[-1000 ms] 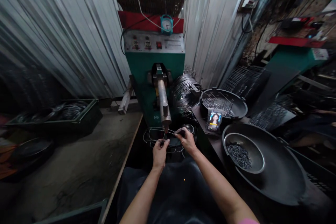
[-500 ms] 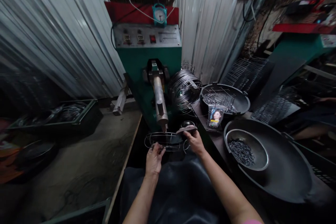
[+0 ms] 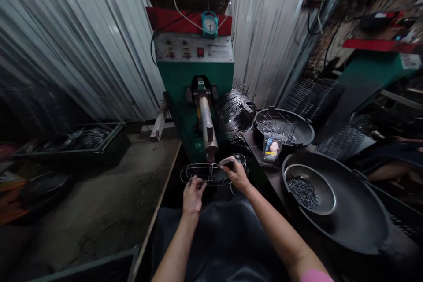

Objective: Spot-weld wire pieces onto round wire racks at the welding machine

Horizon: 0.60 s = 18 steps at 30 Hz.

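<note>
My left hand [image 3: 193,196] pinches the near side of an oval wire frame [image 3: 183,170], held roughly level under the tip of a spot welder's upper arm [image 3: 206,125]. The welder's green body [image 3: 176,77] stands straight ahead. My right hand [image 3: 239,177] is closed on a small flat dark piece [image 3: 228,163] whose kind I cannot make out. That piece is at the frame's right end, close beside the welder's electrode tip [image 3: 210,157]. Whether it touches the frame is unclear. Behind my right fingers sits a small round metal bowl [image 3: 240,157].
At right, a large dark pan [image 3: 360,211] holds a metal bowl [image 3: 325,176] of small bent wire pieces. Behind it, another pan [image 3: 306,130] contains straight wires. A wire coil [image 3: 236,114] stands beside the welder. A green crate [image 3: 109,145] is at left. Someone's leg shows at far right.
My right hand has moved left with the flat piece, bringing it to the electrode and tilting it. The frame has shifted slightly up and left in view. The camera view has shifted a little.
</note>
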{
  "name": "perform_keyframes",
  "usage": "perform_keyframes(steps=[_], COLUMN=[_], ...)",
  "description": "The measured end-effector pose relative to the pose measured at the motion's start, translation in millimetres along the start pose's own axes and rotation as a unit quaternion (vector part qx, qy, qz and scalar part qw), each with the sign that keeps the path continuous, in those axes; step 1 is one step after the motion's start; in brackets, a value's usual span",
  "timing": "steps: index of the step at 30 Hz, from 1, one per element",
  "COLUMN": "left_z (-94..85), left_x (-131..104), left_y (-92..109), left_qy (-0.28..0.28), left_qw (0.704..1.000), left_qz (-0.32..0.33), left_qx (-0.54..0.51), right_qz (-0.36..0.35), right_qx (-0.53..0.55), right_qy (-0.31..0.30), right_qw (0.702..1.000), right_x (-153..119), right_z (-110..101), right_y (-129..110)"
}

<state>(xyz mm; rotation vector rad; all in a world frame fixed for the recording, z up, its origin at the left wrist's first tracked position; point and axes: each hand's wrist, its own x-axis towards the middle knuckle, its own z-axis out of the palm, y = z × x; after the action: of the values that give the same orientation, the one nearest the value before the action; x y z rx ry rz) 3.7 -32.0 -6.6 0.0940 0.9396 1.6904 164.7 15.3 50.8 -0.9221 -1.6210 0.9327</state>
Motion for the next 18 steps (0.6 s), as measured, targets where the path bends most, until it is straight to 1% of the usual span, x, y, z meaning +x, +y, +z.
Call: perform_keyframes(steps=[6, 11, 13, 15, 18], left_z=[4.9, 8.2, 8.9, 10.2, 17.3], left_x=[7.5, 5.1, -2.3, -12.6, -26.9], left_y=[1.0, -0.5, -6.0, -14.6, -28.6], left_qy=[0.002, 0.033, 0.042, 0.043, 0.034], left_qw=[1.0, 0.999, 0.999, 0.998, 0.991], left_qz=[-0.009, -0.036, -0.022, 0.009, 0.056], left_qx=[0.001, 0.0, 0.017, 0.054, 0.118], right_qz=[0.004, 0.012, 0.019, 0.041, 0.095], right_qx=[-0.027, -0.028, -0.002, 0.036, 0.116], right_qy=[0.008, 0.006, 0.004, 0.021, 0.087], right_qw=[1.0, 1.0, 1.0, 0.998, 0.985], right_x=[10.6, 16.0, 15.1, 12.0, 3.9], right_z=[4.9, 10.7, 9.2, 3.3, -11.3], right_y=[0.4, -4.0, -3.8, 0.9, 17.2])
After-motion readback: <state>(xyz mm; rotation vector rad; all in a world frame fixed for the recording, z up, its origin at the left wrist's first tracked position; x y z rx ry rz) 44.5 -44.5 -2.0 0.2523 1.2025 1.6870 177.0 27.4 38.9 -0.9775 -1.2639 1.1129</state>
